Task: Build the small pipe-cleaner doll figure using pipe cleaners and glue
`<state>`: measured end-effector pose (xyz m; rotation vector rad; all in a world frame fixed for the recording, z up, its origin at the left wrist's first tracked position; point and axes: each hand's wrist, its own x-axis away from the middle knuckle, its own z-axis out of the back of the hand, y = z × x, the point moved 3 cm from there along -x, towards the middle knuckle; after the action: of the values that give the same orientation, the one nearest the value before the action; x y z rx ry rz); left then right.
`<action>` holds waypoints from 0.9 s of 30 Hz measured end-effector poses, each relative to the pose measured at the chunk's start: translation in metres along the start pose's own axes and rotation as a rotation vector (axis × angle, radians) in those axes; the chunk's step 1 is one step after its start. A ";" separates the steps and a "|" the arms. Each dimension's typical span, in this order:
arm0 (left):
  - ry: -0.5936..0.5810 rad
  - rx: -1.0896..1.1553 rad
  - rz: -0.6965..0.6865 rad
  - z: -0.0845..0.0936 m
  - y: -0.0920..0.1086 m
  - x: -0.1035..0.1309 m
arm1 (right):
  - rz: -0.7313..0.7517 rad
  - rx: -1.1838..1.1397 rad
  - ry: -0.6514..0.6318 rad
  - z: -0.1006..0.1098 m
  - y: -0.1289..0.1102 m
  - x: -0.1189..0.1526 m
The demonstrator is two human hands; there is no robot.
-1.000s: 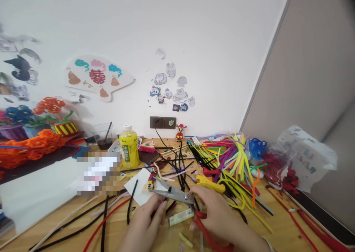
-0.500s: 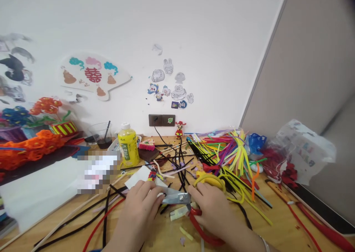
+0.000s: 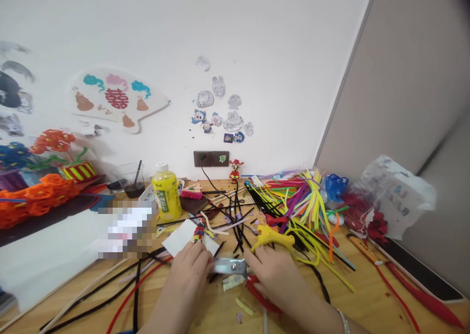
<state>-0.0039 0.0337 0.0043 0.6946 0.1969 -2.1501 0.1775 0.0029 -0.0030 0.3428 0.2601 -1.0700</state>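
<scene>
Just in front of a small, colourful figure (image 3: 199, 232) and a sheet of white paper (image 3: 174, 242), the left hand (image 3: 191, 268) rests fingers curled at the blade end of the scissors (image 3: 234, 266), whose red handle is gripped by the right hand (image 3: 277, 275) farther right. With metal this near the left fingers, short, steady squeezes and fingertips clear of the edges seem wisest. The left hand hides the blade tips, so whether it pinches anything cannot be told.
</scene>
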 end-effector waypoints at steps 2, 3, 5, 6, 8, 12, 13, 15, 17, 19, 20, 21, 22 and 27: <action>0.029 0.019 0.010 0.002 0.000 0.001 | -0.001 0.018 0.004 -0.003 0.001 0.000; 0.049 0.039 0.019 0.004 0.000 0.001 | -0.007 0.016 0.012 -0.004 0.002 -0.001; 0.075 0.140 0.061 0.010 -0.001 0.001 | -0.056 -0.001 0.034 -0.005 0.010 -0.002; 0.075 0.223 0.113 0.012 -0.002 0.000 | -0.110 -0.008 0.047 -0.005 0.018 -0.003; 0.024 0.431 0.257 0.015 -0.005 -0.002 | -0.267 -0.006 0.076 -0.004 0.040 -0.003; -0.074 0.817 0.484 0.009 -0.009 -0.007 | -0.500 0.031 0.093 -0.009 0.108 0.004; -0.070 0.879 0.512 0.008 -0.010 -0.008 | -0.549 0.044 0.089 -0.012 0.126 0.008; -0.063 0.960 0.556 0.005 -0.012 -0.009 | -0.624 0.055 0.055 -0.018 0.157 0.016; -0.064 1.004 0.588 0.002 -0.012 -0.009 | -0.663 0.053 0.045 -0.022 0.176 0.022; -0.059 1.044 0.616 0.001 -0.011 -0.010 | -0.677 0.067 0.059 -0.018 0.176 0.022; -0.057 1.063 0.630 0.001 -0.010 -0.009 | -0.662 0.055 0.084 -0.015 0.167 0.018; -0.059 1.080 0.641 0.000 -0.008 -0.009 | -0.641 0.041 0.108 -0.010 0.154 0.014; -0.065 1.093 0.651 -0.001 -0.006 -0.008 | -0.561 -0.061 0.186 -0.004 0.135 0.008; -0.134 1.152 0.645 -0.013 0.006 0.000 | -0.090 -0.666 0.263 0.013 0.023 -0.015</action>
<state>0.0060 0.0345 -0.0056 1.0274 -1.2550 -1.5083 0.1913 0.0196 0.0177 -0.1330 0.8477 -0.9639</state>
